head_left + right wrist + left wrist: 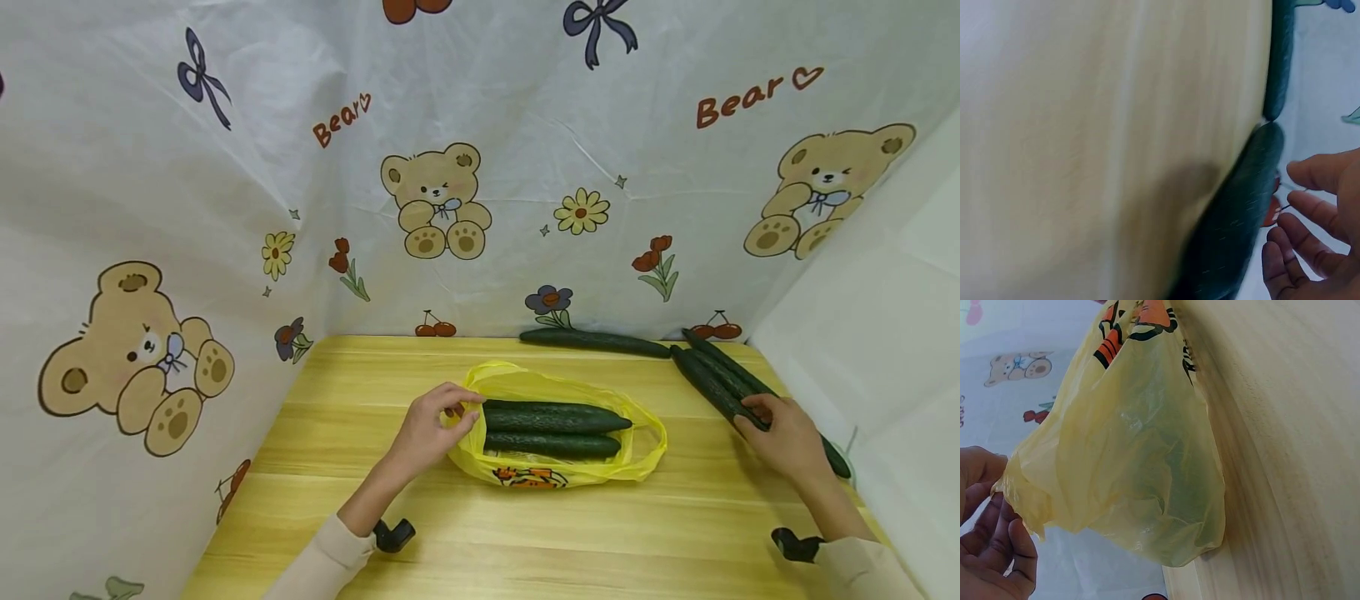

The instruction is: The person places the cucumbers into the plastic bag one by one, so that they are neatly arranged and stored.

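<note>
My left hand [431,427] pinches the left rim of a yellow plastic bag [480,467] between thumb and fingers. In the left wrist view the bag's bunched edge [1025,497] shows at those fingertips. Two dark green cucumbers [555,416] lie side by side in the bag's open mouth. Over on the right, my right hand [783,442] hovers at a group of cucumbers [705,382], partly covering them. The right wrist view shows its fingers spread and loosely bent beside one cucumber [1235,212], with nothing between them.
Another cucumber [592,341] lies along the back edge of the wooden table [360,392], its right end at the tip of the right group. White bear-print cloth [517,150] walls in the back and left side; a plain white sheet [900,333] stands at right.
</note>
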Available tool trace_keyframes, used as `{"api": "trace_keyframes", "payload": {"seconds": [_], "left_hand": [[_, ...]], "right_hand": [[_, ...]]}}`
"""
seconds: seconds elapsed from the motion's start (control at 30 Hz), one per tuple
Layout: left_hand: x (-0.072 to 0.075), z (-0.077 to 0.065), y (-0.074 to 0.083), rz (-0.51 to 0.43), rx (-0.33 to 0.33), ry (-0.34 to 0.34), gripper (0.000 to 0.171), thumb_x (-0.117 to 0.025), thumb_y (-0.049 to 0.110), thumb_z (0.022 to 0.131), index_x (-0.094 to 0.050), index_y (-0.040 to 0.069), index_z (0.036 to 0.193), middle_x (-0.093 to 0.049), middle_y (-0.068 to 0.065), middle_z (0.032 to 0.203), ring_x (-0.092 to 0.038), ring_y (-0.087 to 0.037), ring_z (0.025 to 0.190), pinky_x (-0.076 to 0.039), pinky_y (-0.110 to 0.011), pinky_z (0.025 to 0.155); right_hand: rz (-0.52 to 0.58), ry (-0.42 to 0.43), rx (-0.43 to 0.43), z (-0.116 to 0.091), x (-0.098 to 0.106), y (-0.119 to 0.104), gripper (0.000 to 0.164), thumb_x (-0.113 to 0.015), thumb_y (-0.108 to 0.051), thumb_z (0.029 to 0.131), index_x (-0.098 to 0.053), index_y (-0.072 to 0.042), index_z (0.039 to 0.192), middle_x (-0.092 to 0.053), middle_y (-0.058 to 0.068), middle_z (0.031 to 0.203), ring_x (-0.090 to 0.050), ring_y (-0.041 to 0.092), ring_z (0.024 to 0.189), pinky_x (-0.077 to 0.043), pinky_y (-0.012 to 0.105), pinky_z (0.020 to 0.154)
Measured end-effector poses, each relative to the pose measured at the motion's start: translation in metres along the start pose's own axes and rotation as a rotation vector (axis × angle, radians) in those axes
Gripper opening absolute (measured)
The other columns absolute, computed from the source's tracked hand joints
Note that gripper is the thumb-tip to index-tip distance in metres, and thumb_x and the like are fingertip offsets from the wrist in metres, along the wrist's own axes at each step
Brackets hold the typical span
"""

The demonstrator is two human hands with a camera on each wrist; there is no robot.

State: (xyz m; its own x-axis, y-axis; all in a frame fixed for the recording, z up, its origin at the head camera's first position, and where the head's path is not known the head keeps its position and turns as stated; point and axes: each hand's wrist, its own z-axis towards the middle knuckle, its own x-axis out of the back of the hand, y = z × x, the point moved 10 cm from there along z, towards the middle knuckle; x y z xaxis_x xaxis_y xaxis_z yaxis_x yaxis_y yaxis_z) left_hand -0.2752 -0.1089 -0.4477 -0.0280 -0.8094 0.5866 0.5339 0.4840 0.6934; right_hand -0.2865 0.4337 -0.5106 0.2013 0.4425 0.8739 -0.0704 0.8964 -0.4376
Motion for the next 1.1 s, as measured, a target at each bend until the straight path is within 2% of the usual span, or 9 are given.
{"api": "trace_keyframes", "payload": {"seconds": [0.13,0.27,0.5,0.67,0.77,0.87,0.97,1.1], "left_hand": [[-0.001,-0.002,-0.002,0.001,0.024,-0.006,0.024,-0.077,0.022,0.102,-0.079,0.035,0.121,-0.074,0.013,0.113,-0.06,-0.007,0.086,-0.056,-0.028,0.075],[-0.001,-0.003,-0.003,0.003,0.022,-0.008,0.024,-0.077,0.022,0.102,-0.079,0.035,0.122,-0.074,0.012,0.113,-0.06,-0.005,0.086,-0.056,-0.026,0.077],[0.001,-0.001,-0.003,0.011,0.0,0.013,0.024,-0.078,0.02,0.101,-0.079,0.031,0.122,-0.075,0.009,0.11,-0.063,-0.006,0.087,-0.061,-0.039,0.08],[0.0,0.0,-0.005,0.005,0.021,0.005,0.024,-0.078,0.021,0.101,-0.079,0.033,0.122,-0.074,0.01,0.111,-0.064,-0.007,0.088,-0.061,-0.04,0.082],[0.001,-0.001,-0.003,0.002,0.018,0.008,0.024,-0.078,0.02,0.101,-0.079,0.031,0.122,-0.074,0.009,0.111,-0.064,-0.008,0.088,-0.061,-0.04,0.082],[0.002,0.0,-0.001,0.007,0.01,0.012,0.024,-0.079,0.019,0.1,-0.079,0.03,0.122,-0.074,0.008,0.111,-0.064,-0.007,0.087,-0.061,-0.036,0.081],[0.002,0.0,0.0,0.013,0.003,0.012,0.024,-0.078,0.018,0.1,-0.079,0.029,0.122,-0.074,0.008,0.11,-0.064,-0.005,0.088,-0.061,-0.032,0.082],[0.003,-0.001,0.001,0.013,0.001,0.016,0.024,-0.078,0.017,0.1,-0.079,0.028,0.122,-0.074,0.007,0.11,-0.064,-0.005,0.087,-0.061,-0.033,0.082]], "right_hand": [[-0.042,-0.024,0.004,-0.002,-0.006,0.014,0.043,-0.075,-0.018,0.1,-0.063,0.011,0.13,-0.062,0.041,0.118,-0.061,0.054,0.1,-0.051,0.065,0.077],[-0.11,-0.021,0.025,-0.004,-0.013,0.024,0.05,-0.08,-0.015,0.095,-0.06,0.014,0.13,-0.06,0.044,0.117,-0.059,0.058,0.098,-0.049,0.068,0.079],[-0.166,-0.027,0.051,-0.005,-0.016,0.026,0.06,-0.082,-0.016,0.092,-0.057,0.02,0.132,-0.056,0.048,0.118,-0.052,0.065,0.102,-0.043,0.076,0.089],[-0.166,-0.048,0.031,-0.003,-0.016,0.027,0.059,-0.079,-0.018,0.093,-0.057,0.02,0.133,-0.055,0.049,0.123,-0.051,0.068,0.107,-0.044,0.077,0.091],[-0.155,-0.058,0.008,-0.003,-0.015,0.029,0.06,-0.079,-0.023,0.094,-0.058,0.018,0.134,-0.055,0.049,0.127,-0.05,0.068,0.11,-0.045,0.077,0.091],[-0.117,-0.059,-0.037,-0.005,-0.013,0.033,0.063,-0.078,-0.031,0.096,-0.059,0.014,0.136,-0.054,0.048,0.131,-0.052,0.067,0.111,-0.048,0.075,0.085],[-0.043,-0.02,-0.074,-0.007,-0.006,0.038,0.062,-0.076,-0.038,0.099,-0.061,0.009,0.137,-0.053,0.047,0.136,-0.056,0.065,0.109,-0.05,0.072,0.078],[0.071,0.049,-0.091,-0.007,0.001,0.041,0.056,-0.07,-0.037,0.104,-0.062,0.007,0.138,-0.051,0.045,0.138,-0.053,0.064,0.114,-0.046,0.074,0.085]]}}
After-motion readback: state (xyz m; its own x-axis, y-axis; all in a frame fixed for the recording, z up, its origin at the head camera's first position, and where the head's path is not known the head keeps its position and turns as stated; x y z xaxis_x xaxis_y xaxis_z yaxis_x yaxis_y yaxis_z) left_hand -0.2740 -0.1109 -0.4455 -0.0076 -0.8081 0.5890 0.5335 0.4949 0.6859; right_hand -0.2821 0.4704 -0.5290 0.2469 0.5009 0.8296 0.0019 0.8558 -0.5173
